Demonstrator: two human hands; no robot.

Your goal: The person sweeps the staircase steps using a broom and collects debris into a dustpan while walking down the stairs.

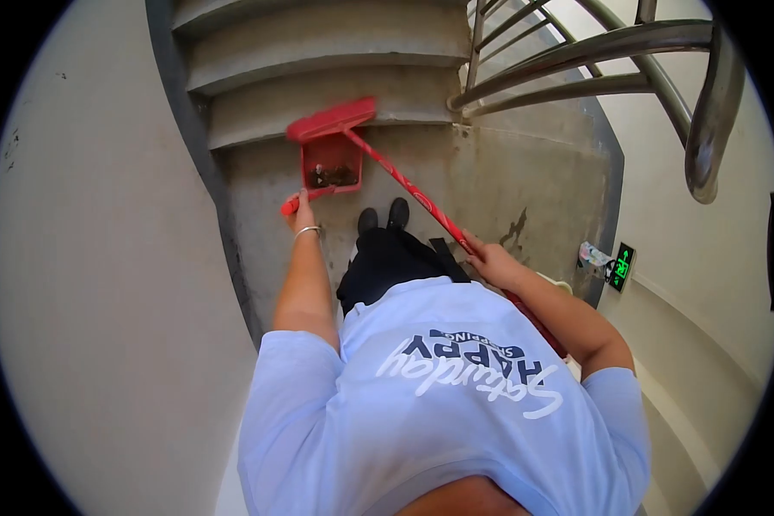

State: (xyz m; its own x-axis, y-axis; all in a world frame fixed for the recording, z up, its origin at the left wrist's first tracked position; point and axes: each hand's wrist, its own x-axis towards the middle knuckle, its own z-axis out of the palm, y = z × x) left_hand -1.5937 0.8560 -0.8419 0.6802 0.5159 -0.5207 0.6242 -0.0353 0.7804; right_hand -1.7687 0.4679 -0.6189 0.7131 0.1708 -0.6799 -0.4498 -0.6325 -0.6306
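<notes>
My left hand [301, 215] is closed round the short handle of a red dustpan [331, 155], which holds some dark debris near its handle side. The long red patterned stick of a broom [404, 182] runs through my right hand [490, 261], whose fingers are wrapped round it. At the stick's far end, the red broom head [334, 118] lies across the open edge of the dustpan, by the foot of the lowest visible step. Its left end looks blurred.
Concrete steps [327, 74] rise ahead. A metal railing [576, 52] stands at the upper right, and a pale wall [103, 258] is on the left. A green lit sign [623, 267] and a plastic bag [593, 255] are at the right. My shoes [383, 217] are just below the dustpan.
</notes>
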